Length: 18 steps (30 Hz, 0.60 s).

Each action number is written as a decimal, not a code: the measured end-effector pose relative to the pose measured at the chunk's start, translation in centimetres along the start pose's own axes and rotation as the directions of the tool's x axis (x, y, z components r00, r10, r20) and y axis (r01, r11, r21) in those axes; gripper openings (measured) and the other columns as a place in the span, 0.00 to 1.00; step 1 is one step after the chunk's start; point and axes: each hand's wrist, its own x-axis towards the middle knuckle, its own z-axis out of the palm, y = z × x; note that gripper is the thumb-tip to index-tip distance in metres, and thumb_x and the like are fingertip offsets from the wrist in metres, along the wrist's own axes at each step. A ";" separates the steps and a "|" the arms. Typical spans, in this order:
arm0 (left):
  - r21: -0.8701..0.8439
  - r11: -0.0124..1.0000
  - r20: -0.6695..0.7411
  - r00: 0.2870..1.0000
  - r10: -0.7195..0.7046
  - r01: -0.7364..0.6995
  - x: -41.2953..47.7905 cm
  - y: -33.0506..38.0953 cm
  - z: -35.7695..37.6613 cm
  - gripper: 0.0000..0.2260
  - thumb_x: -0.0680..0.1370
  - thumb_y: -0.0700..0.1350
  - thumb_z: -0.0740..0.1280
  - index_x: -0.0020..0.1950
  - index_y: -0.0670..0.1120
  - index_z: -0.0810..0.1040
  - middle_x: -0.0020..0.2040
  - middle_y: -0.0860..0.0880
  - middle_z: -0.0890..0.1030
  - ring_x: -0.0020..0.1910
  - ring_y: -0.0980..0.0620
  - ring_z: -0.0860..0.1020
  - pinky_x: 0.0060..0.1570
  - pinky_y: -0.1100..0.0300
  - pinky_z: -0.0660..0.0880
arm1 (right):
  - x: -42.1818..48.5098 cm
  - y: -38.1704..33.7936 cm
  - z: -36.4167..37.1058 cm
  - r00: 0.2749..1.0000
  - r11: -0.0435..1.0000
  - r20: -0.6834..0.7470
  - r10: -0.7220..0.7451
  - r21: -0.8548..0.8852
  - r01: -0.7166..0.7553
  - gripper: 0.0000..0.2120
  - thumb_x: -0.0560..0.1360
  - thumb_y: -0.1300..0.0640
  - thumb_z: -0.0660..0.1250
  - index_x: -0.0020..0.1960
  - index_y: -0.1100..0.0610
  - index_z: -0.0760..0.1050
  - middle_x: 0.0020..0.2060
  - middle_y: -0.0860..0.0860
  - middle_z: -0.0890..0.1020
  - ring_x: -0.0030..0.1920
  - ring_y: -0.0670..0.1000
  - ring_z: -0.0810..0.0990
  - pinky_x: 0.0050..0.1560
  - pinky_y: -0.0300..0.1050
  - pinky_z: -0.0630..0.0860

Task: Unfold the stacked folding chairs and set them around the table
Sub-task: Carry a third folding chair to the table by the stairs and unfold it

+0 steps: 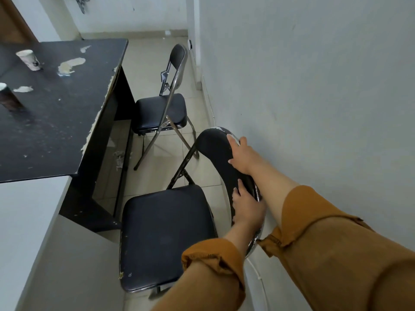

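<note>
Hidden/cut off: near chair (166,239) legs are mostly under its seat, and the near end of its backrest is covered by both forearms. The fingertips of both hands go behind the backrest, out of view. Dark cup (7,97) is clipped by the left frame edge. Scraps (119,158) on the floor (157,171) under the table's right edge are too small to identify. Something hanging on the far wall at top left is blurred.

Containers: white cup (29,59) stands upright toward the far left of the table (56,122). The dark cup stands upright closer in, at the left side. Can't see into either one, so contents unknown. The tabletop is black, with peeled patches and a chipped right edge.

Hands: right hand (241,153) is on the upper rim of the near chair's backrest, thumb on the front pad, fingers wrapped over the rim. Left hand (246,207) is lower on the same backrest, thumb on the pad, fingers curled round the edge. Both are gripping. Orange sleeves are pushed up.

Chairs: both unfolded, seats down. The near chair sits off the table's near right corner, with its backrest next to the wall (314,86). Far chair (160,112) stands at the table's right edge further along, seat facing the table, back to the wall. The two chairs are apart.
</note>
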 end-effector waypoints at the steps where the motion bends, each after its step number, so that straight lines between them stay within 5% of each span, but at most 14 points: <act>1: 0.038 0.999 -0.019 1.000 -0.003 0.003 0.0 -0.1 0.5 0.35 0.80 0.47 0.60 0.78 0.49 0.40 0.78 0.45 0.47 0.76 0.44 0.53 0.73 0.42 0.57 | 0.3 0.1 0.0 1.000 0.999 -0.018 0.015 0.047 -0.014 0.36 0.78 0.57 0.64 0.78 0.51 0.46 0.68 0.60 0.63 0.59 0.60 0.75 0.56 0.50 0.74; 6: 0.132 0.991 -0.124 0.992 0.011 0.006 0.0 -0.3 1.2 0.34 0.80 0.44 0.61 0.78 0.50 0.41 0.79 0.49 0.49 0.74 0.45 0.60 0.69 0.43 0.65 | 2.3 0.2 0.1 0.996 0.978 -0.043 0.077 0.196 -0.067 0.40 0.74 0.58 0.70 0.78 0.52 0.50 0.62 0.60 0.76 0.60 0.61 0.77 0.51 0.47 0.74; 18: 0.097 0.995 -0.137 0.990 0.025 -0.011 1.7 0.4 0.7 0.35 0.78 0.40 0.61 0.78 0.54 0.45 0.78 0.49 0.54 0.73 0.44 0.64 0.68 0.44 0.67 | 4.4 1.0 0.3 0.989 0.977 -0.122 0.080 0.207 -0.053 0.33 0.76 0.59 0.66 0.76 0.49 0.56 0.58 0.57 0.79 0.55 0.60 0.79 0.44 0.42 0.69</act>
